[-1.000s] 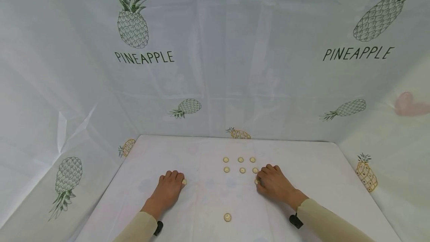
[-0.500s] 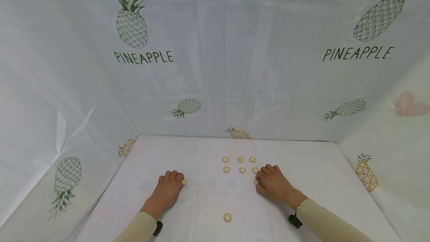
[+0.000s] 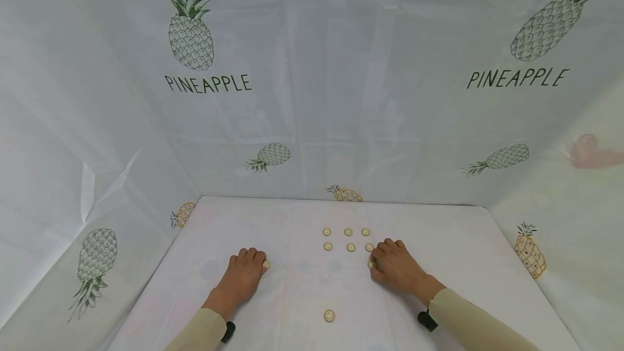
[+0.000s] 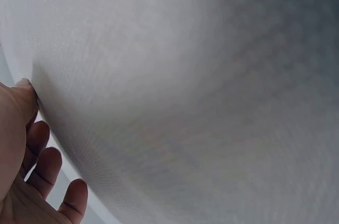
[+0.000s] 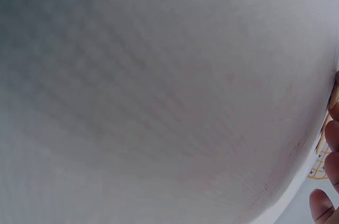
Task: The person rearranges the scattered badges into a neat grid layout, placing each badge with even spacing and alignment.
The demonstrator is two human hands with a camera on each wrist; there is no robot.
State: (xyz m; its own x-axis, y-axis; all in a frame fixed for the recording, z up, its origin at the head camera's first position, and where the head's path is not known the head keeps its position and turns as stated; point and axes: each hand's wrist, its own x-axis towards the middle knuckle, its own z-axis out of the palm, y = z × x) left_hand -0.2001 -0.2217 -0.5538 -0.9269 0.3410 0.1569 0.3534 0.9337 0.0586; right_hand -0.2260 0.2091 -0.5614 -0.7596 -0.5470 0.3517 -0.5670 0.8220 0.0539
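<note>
At the left of the table, my left hand rests low with its fingers bent, gripping a small round cream disc by its edge. In the left wrist view the thumb meets the cloth and the other fingertips hang loosely; the disc is hidden there. My right hand lies right of the centre and pinches another cream disc, partly covered by the fingers. Just beyond that disc sits one more disc, right at the knuckles. The right wrist view catches only fingertips at its edge.
Two rows of similar marked discs lie flat behind and left of the right hand. A single disc lies nearer the front. White cloth covers the table, and pineapple-printed sheets hang around its back and sides.
</note>
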